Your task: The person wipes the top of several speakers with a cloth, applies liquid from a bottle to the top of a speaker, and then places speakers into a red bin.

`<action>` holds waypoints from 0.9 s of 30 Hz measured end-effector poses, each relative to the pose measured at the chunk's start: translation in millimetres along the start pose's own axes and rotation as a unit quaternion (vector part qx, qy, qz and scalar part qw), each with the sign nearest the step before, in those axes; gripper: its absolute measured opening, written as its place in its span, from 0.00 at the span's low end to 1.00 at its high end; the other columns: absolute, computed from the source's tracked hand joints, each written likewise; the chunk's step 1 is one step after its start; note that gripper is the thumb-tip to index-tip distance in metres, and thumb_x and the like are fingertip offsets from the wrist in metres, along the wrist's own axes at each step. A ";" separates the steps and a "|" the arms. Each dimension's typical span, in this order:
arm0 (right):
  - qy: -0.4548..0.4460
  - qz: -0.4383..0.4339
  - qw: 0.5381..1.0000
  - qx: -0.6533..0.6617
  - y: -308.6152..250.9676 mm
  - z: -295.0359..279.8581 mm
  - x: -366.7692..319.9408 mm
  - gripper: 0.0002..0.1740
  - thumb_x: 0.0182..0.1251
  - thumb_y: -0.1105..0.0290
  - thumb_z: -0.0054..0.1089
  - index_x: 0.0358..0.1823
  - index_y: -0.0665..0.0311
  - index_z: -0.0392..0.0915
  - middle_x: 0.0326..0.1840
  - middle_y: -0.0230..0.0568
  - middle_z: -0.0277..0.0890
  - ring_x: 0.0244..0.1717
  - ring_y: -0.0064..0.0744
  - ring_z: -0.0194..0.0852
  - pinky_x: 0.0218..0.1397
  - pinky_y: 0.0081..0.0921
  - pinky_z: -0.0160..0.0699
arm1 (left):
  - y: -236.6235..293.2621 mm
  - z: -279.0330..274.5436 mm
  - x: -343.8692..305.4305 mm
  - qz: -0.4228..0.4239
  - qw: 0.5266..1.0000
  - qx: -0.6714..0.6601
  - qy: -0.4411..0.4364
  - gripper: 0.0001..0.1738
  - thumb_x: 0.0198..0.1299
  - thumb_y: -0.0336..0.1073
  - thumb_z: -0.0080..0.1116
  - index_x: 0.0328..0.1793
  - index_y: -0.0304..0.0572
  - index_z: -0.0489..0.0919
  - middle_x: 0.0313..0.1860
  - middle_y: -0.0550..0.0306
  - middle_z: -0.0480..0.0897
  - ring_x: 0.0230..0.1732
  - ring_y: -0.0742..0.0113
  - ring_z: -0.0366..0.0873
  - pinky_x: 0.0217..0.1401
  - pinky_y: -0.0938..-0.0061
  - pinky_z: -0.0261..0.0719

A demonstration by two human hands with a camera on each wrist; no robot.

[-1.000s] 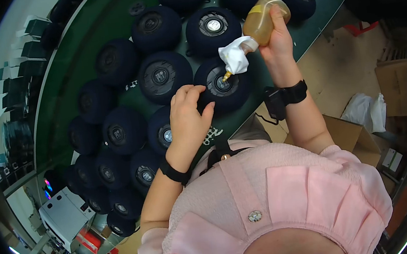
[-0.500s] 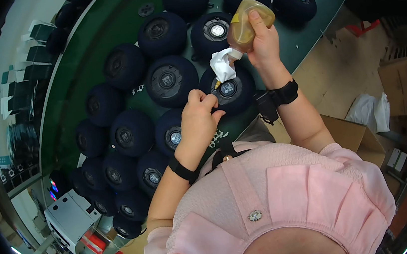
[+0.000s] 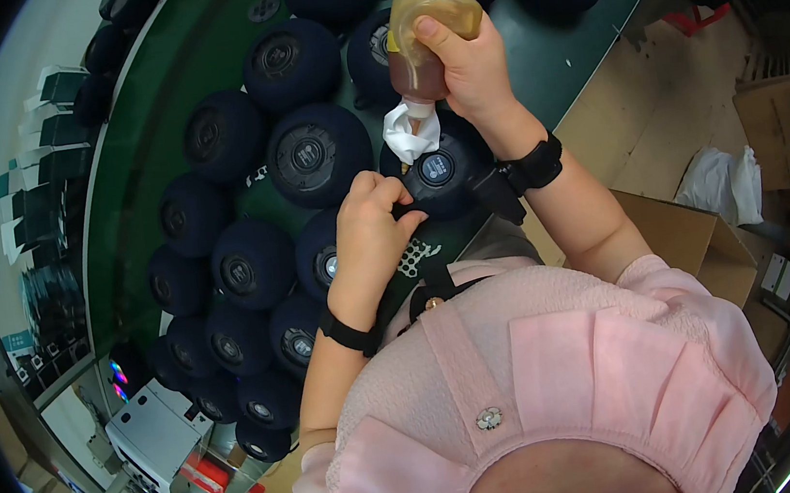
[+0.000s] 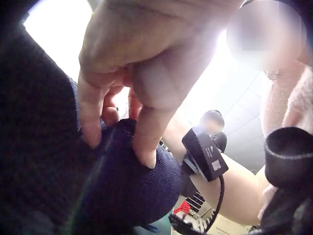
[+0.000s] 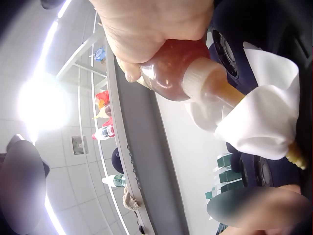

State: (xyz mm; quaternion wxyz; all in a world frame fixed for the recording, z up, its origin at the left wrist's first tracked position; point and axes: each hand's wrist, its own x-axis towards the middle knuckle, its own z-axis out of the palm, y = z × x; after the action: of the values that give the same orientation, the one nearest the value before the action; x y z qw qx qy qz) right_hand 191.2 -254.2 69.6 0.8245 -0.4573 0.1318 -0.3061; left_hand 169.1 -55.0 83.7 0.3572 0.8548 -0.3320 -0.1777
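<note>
My right hand [image 3: 472,67] grips a squeeze bottle [image 3: 420,78] of amber liquid, tipped neck down with the thumb across its side. White cloth [image 3: 410,136] is wrapped around the bottle's nozzle, and the yellowish tip [image 5: 296,155] pokes out of it. That tip is close over the base of a round navy fabric-covered piece [image 3: 467,155], beside its dark central disc with a label [image 3: 436,168]. At this piece's left edge, my left hand [image 3: 373,225] pinches the knit cover [image 4: 122,142] between thumb and fingers.
Many similar round navy pieces, such as one just left [image 3: 321,153], crowd the green table [image 3: 578,60]. An open cardboard box [image 3: 676,234] and a white bag [image 3: 719,185] sit on the floor at right. A white machine [image 3: 153,435] stands at lower left.
The right hand has carried the bottle leftward and tipped it steeper, its nozzle moving along the piece's left side. The left hand's fingers have closed in and now pinch the cover's edge.
</note>
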 end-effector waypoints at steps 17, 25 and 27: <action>0.082 0.000 0.992 0.099 -8.8 -21.7 -5.8 0.20 0.60 0.66 0.62 0.50 0.67 0.68 0.42 0.39 0.76 0.41 0.28 0.76 0.45 0.25 0.78 | 7.7 13.5 -7.8 0.033 0.997 0.060 0.043 0.21 0.29 0.30 0.74 0.32 0.40 0.76 0.33 0.55 0.71 0.34 0.57 0.72 0.34 0.69 0.72; 0.186 0.083 0.967 0.152 -21.6 -45.4 -16.8 0.22 0.66 0.52 0.52 0.51 0.61 0.69 0.43 0.40 0.75 0.43 0.34 0.76 0.45 0.34 0.79 | 21.9 17.3 -12.2 0.013 0.999 0.025 0.017 0.23 0.29 0.31 0.76 0.34 0.41 0.76 0.43 0.49 0.67 0.44 0.51 0.69 0.45 0.65 0.72; 0.188 0.084 0.966 0.158 -24.3 -50.4 -18.1 0.22 0.66 0.52 0.52 0.51 0.62 0.69 0.43 0.40 0.74 0.43 0.34 0.76 0.45 0.33 0.79 | 19.9 25.7 -14.5 0.016 0.999 0.046 0.021 0.24 0.27 0.33 0.77 0.34 0.41 0.76 0.46 0.47 0.65 0.47 0.49 0.67 0.49 0.64 0.71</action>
State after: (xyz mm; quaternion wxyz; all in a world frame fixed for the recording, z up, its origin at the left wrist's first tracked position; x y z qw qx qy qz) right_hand 142.7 -286.4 61.2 0.8695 -0.2427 0.2723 -0.3330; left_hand 136.1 -68.0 81.7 0.3269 0.8684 -0.3461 -0.1384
